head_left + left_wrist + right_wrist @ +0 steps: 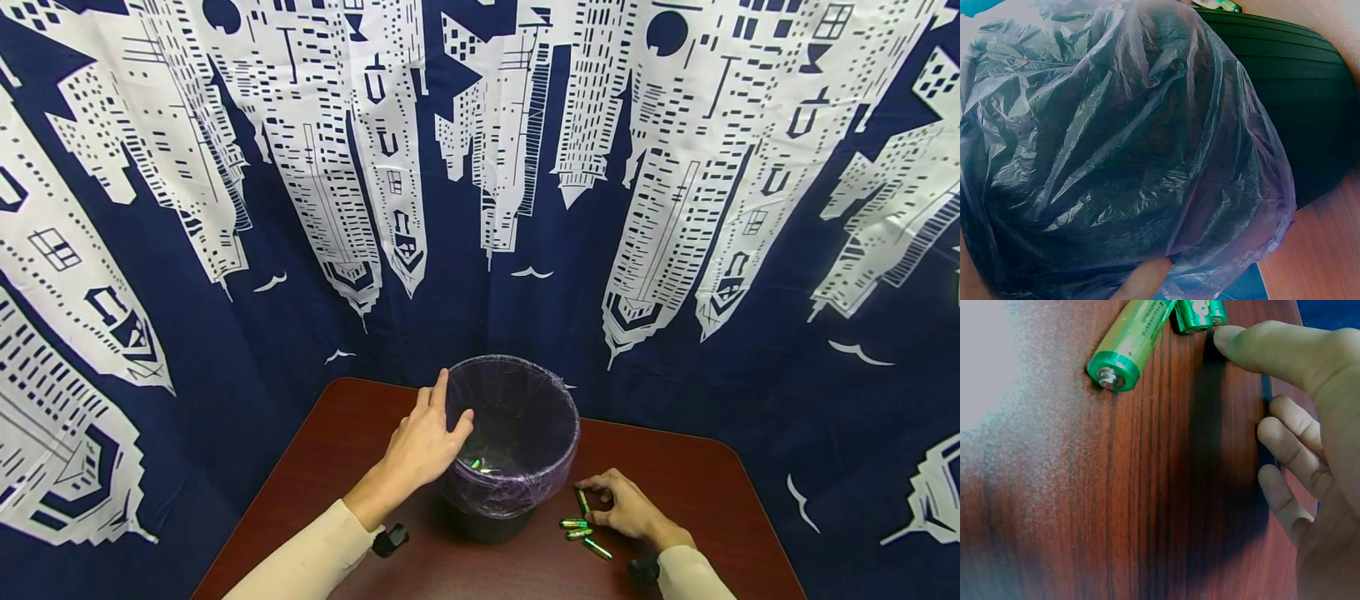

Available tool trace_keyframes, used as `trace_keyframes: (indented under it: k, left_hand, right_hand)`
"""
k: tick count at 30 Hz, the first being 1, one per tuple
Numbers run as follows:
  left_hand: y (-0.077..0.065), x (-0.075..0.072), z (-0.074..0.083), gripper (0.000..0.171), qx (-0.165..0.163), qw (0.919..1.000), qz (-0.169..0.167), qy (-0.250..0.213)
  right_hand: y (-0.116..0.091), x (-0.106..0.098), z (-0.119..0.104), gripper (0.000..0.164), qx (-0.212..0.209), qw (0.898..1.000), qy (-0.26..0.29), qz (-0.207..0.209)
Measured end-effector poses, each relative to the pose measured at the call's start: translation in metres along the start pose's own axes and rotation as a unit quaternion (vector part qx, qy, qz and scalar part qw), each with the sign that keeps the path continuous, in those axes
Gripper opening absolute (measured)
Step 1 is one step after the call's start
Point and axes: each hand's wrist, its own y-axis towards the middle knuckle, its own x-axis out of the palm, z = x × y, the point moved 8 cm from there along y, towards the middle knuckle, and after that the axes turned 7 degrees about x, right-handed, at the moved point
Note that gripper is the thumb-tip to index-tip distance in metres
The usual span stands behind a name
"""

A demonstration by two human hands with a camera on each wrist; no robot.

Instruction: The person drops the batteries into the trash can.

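Observation:
A dark bin (480, 527) lined with a thin purple plastic bag (558, 475) stands on the table. My left hand (423, 442) lies at its left rim, fingers extended and thumb over the opening. In the left wrist view one fingertip (1147, 278) touches the bag (1116, 144). Right of the bin, my right hand (633, 508) pinches a green battery (582, 501) between thumb and index finger. Beside it lie three more green and gold batteries (597, 548). One large battery (1132, 347) shows near the thumb (1229, 342) in the right wrist view; the pinched one is hidden there.
Shiny green pieces (476, 464) show low inside the left part of the bin. The reddish-brown wooden table (675, 467) has rounded back corners. Behind it hangs a navy curtain (450, 317) printed with white upside-down buildings. A dark strap (390, 540) sits on my left wrist.

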Motion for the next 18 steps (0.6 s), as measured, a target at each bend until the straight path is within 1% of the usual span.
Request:
trace_keyframes:
  k: [6, 13, 15, 18]
  left_hand:
    - [0.0, 0.0, 0.002, 0.095, 0.002, 1.0, 0.0, -0.002]
    - [-0.001, 0.0, 0.003, 0.095, 0.003, 1.0, -0.001, -0.004]
    - [-0.001, 0.0, 0.003, 0.094, 0.004, 1.0, 0.0, -0.003]
    - [-0.001, -0.001, 0.002, 0.094, 0.003, 1.0, 0.002, 0.0]
  right_hand:
    - [-0.001, -0.001, 0.002, 0.046, 0.003, 1.0, 0.005, 0.011]
    - [-0.001, -0.001, 0.009, 0.046, 0.004, 0.999, 0.021, 0.033]
    - [0.0, -0.001, 0.01, 0.045, 0.004, 0.999, 0.027, 0.034]
    - [0.001, -0.001, 0.012, 0.044, 0.016, 0.999, 0.033, 0.03]
